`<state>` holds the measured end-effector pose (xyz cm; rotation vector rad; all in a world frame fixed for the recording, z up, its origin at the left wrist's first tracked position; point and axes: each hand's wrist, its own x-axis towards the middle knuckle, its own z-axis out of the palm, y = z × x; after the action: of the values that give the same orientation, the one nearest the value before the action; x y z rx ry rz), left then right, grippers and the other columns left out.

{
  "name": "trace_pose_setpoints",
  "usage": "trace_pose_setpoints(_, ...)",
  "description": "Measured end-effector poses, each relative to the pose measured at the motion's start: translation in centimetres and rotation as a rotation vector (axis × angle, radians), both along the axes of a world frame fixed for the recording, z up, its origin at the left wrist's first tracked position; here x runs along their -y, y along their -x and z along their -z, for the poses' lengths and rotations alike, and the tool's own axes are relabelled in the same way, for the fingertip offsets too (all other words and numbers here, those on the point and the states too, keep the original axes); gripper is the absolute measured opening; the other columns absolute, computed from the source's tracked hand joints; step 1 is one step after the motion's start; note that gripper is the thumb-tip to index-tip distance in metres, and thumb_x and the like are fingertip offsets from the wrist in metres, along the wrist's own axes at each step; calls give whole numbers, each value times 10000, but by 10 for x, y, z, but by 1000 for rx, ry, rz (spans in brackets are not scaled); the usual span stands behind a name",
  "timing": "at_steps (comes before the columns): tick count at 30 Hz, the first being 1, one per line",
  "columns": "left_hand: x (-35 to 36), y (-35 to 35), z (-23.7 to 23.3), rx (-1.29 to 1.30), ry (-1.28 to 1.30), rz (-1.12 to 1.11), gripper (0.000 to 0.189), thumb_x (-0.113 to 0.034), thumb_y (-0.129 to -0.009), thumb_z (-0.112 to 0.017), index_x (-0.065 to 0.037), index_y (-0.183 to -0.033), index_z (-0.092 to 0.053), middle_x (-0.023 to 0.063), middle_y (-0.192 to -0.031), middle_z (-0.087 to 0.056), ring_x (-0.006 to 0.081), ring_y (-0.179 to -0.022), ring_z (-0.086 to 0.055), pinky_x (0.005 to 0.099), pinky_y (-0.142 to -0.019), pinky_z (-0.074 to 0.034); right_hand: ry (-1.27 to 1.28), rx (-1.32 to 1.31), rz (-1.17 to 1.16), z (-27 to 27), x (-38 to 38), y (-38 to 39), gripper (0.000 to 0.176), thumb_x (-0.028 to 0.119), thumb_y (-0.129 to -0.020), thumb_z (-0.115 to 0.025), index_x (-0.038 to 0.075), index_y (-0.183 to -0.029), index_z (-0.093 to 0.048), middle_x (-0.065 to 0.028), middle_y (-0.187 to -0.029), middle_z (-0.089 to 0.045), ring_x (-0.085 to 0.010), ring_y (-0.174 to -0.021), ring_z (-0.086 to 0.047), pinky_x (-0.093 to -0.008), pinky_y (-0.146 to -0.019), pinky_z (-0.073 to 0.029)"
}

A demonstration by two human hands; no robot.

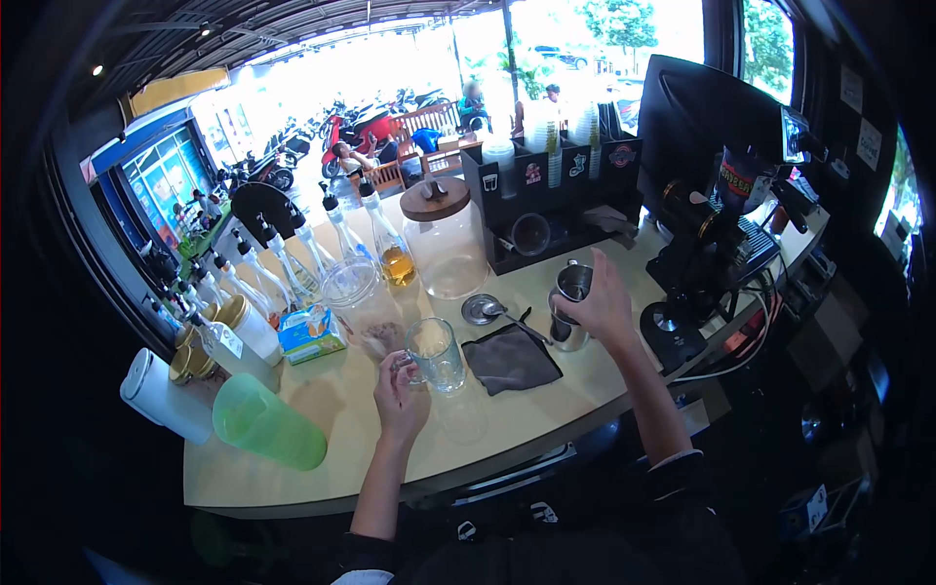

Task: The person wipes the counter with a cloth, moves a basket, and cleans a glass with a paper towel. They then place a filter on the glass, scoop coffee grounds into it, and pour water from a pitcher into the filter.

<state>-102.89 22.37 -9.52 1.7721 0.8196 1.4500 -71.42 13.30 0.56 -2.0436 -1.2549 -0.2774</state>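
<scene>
Ok, L hand point(398, 395) on mug point(441, 357), R hand point(606, 310) @ metal cup point(573, 280).

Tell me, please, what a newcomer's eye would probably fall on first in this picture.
Probably the bright green pitcher near the left end of the pale counter. Next come the hands: the left hand at the handle of a clear glass mug, the right hand at a metal cup. Behind them stands a big clear jar with a wooden lid.
</scene>
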Motion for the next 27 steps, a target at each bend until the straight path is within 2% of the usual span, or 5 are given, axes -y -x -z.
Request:
trace_pose_setpoints(1, 2, 0, -2, -12, 4, -8, 254, -135, -967, -437, -15, -1184, -494, 103, -990, -609, 172, -905, -618, 303, -825, -489, -4, 1, 1, 0, 2, -1, 924, 364, -616, -774, -10, -1324, -312, -199, -1142, -459, -353, -1042, -508, -440, -889, -437)
trace_pose_setpoints(3, 2, -1, -3, -21, 5, -22, 252, -132, -966, -438, -16, -1183, -494, 102, -986, -608, 170, -903, -616, 300, -825, -488, -154, -54, -182, 0, 5, -4, 913, 261, -604, -777, 11, -1343, -305, -201, -1170, -461, -355, -1089, -478, -436, -944, -400)
trace_pose_setpoints(12, -2, -2, 1, 34, 16, 11, 240, -125, -964, -438, -20, -1171, -502, 94, -960, -612, 158, -888, -610, 295, -805, -480, -223, -98, -530, -10, 22, -9, 847, 35, -607, -730, 86, -1356, -338, -127, -1280, -442, -322, -1206, -405, -404, -1034, -335)
trace_pose_setpoints(22, -7, 0, 9, -28, -39, -6, 245, -163, -970, -440, -44, -1178, -492, 97, -888, -635, 159, -823, -624, 296, -741, -482, -191, -115, -650, -32, 21, 7, 855, 28, -602, -730, 89, -1361, -339, -126, -1272, -455, -311, -1221, -412, -389, -1044, -332)
trace_pose_setpoints(27, -4, 2, 6, -84, -74, -18, 254, -172, -974, -436, -31, -1181, -475, 114, -897, -634, 186, -801, -639, 311, -719, -499, -130, -269, -952, -57, -8, 42, 918, 80, -581, -767, 94, -1376, -310, -138, -1253, -481, -300, -1183, -479, -381, -1013, -372)
